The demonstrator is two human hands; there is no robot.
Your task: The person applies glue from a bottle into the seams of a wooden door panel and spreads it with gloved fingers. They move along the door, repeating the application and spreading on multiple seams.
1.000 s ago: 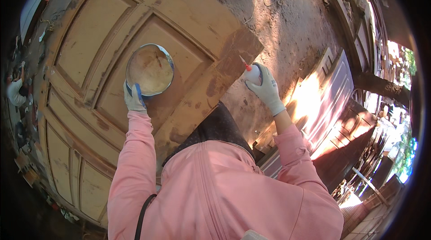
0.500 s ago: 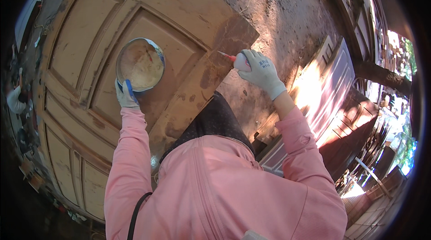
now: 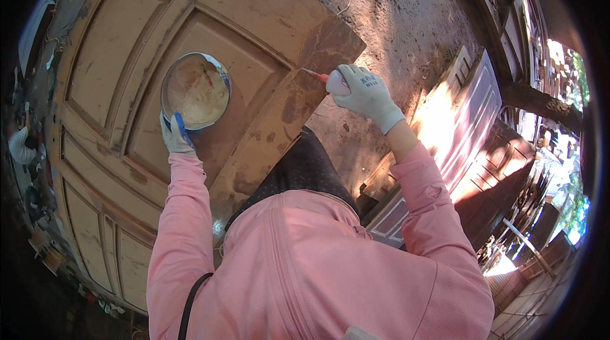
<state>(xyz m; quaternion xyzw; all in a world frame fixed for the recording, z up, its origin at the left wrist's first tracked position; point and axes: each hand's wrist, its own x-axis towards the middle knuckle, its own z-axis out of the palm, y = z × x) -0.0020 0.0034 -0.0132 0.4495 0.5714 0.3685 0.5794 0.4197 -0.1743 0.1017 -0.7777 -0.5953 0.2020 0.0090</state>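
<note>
In a white glove, my left hand point(image 3: 176, 134) grips the near rim of a round metal pan point(image 3: 206, 92) holding pale tan powder point(image 3: 204, 100). A thin reddish stick point(image 3: 206, 75) lies in the powder. My gloved right hand point(image 3: 365, 95) is wrapped round a small white squeeze bottle point(image 3: 337, 83) with a red cap and a narrow pale nozzle. The nozzle points left, over the right edge of a brown panelled wooden door point(image 3: 254, 41). The pan is above the door's recessed panel. Dark damp patches point(image 3: 295, 108) mark the door's edge.
Bare dirt ground point(image 3: 406, 28) lies beyond the door to the right. More doors, one of them pale and sunlit point(image 3: 473, 105), lean at the right beside a dark brown door point(image 3: 499, 165) and stacked wood. Another person point(image 3: 23, 146) is at the far left.
My right hand and the bottle have shifted slightly left and up, the nozzle now farther over the door's edge. The pan in my left hand has moved a little left.
</note>
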